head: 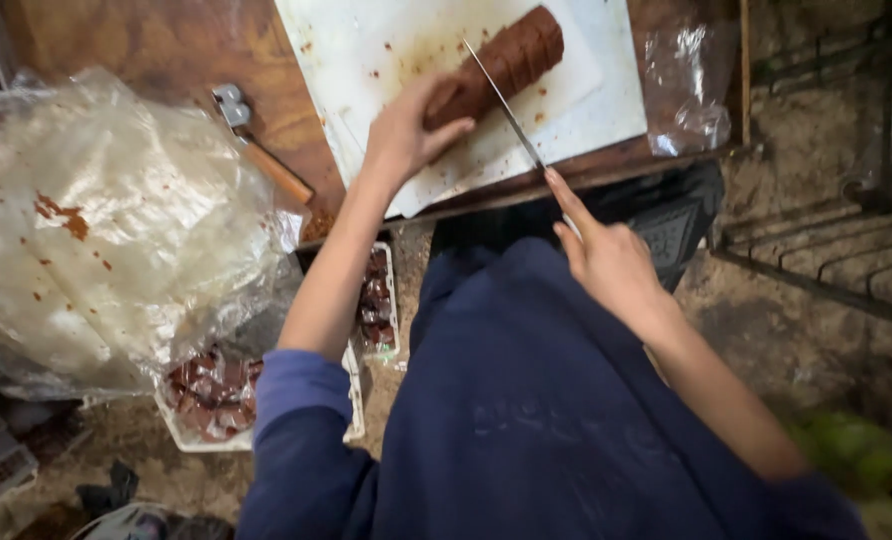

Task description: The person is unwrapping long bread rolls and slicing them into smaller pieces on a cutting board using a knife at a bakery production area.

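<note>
Seen from above, the left hand point(406, 130) clasps the near end of a brown scored log point(501, 62) on a white cutting board point(366, 50), steadying it, while the right hand point(611, 262) grips a knife point(506, 105), forefinger along its spine, blade against the log.

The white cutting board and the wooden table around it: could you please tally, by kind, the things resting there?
White plastic cutting board: 1
Brown scored log-shaped roll, held by the left hand: 1
Thin metal knife, held by the right hand: 1
Wooden-handled metal tool: 1
Small crumpled clear plastic bag: 1
Total: 5
</note>
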